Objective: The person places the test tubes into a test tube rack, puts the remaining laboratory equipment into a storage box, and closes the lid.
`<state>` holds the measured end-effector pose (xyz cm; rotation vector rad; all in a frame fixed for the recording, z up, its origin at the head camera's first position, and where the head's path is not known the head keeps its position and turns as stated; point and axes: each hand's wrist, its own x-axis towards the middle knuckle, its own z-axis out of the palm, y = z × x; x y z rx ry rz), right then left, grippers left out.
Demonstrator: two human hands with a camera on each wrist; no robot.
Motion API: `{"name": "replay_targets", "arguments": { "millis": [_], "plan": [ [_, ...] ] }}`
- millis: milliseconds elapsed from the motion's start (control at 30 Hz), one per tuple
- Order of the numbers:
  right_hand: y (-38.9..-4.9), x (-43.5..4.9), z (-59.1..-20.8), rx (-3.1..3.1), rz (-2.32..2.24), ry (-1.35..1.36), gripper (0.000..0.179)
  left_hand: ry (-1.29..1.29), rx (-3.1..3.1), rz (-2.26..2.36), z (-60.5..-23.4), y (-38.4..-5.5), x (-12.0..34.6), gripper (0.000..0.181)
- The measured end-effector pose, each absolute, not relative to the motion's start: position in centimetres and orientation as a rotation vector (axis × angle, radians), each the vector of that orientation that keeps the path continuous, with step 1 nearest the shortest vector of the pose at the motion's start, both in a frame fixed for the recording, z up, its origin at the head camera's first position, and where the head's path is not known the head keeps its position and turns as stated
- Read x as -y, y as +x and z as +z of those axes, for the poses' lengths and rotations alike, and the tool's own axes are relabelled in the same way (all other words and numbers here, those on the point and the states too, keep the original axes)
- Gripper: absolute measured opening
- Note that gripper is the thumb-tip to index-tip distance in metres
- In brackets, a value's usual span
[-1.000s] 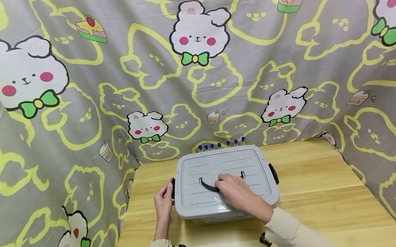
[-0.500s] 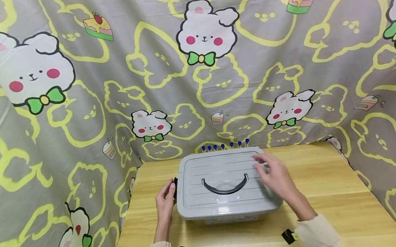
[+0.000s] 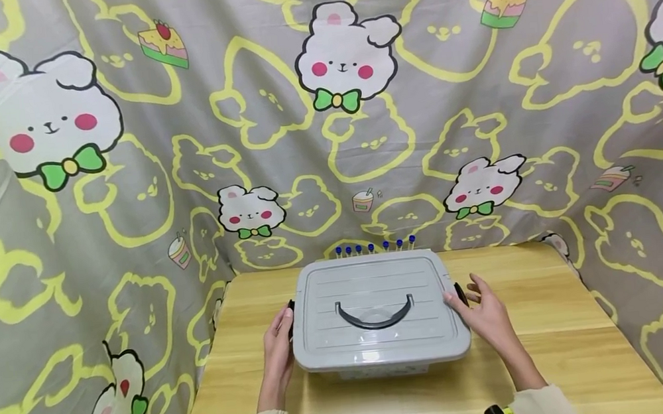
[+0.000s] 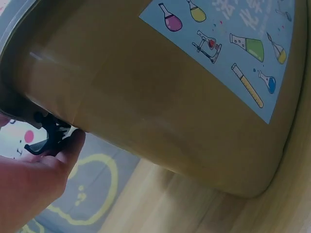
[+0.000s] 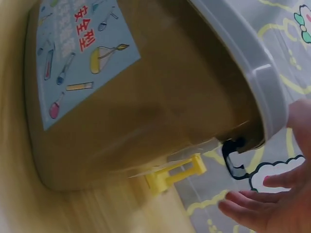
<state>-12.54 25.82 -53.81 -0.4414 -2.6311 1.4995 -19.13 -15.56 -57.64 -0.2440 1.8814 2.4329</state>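
A grey-lidded storage box stands on the table, its lid on top with a black carrying handle folded down. At the box's left side my left hand holds the black latch, fingers curled about it. My right hand is at the right side, thumb on or close to the lid's edge, other fingers spread apart beside the right black latch. That latch juts outward from under the rim in the right wrist view. A label with drawn flasks covers part of the box's front.
Behind the box stands a row of blue-capped tubes, their lower parts hidden. A yellow frame-like piece shows beyond the box in the right wrist view. Patterned curtains enclose the wooden table at the back and sides.
My right hand has let go of the lid's carrying handle and moved right, then down to the right latch. The handle now lies flat. My left hand has stayed at the left latch.
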Motion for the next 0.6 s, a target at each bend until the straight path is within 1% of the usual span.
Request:
{"name": "replay_targets", "arguments": {
  "millis": [67, 167, 333, 467, 600],
  "plan": [
    [-12.5, -25.7, -54.0, 2.647, 1.558, -0.500, 0.102, -0.229, -1.877, 2.435, -57.4, -19.1, 15.5, 0.069],
    [-12.4, -25.3, -54.1, 2.650, 1.621, -0.560, 0.103, -0.224, -1.855, 2.441, -57.3, -19.2, 15.3, 0.070],
    [-12.3, -24.9, -54.6, 2.638, 1.630, -0.607, 0.098, -0.214, -1.799, 2.468, -57.0, -19.2, 15.0, 0.073],
    [-12.4, -24.6, -55.0, 2.616, 1.613, -0.628, 0.093, -0.197, -1.792, 2.478, -56.8, -19.1, 14.9, 0.071],
    [-12.5, -24.4, -54.8, 2.587, 1.549, -0.614, 0.086, -0.166, -1.836, 2.476, -56.5, -19.2, 14.8, 0.073]
  ]
}}
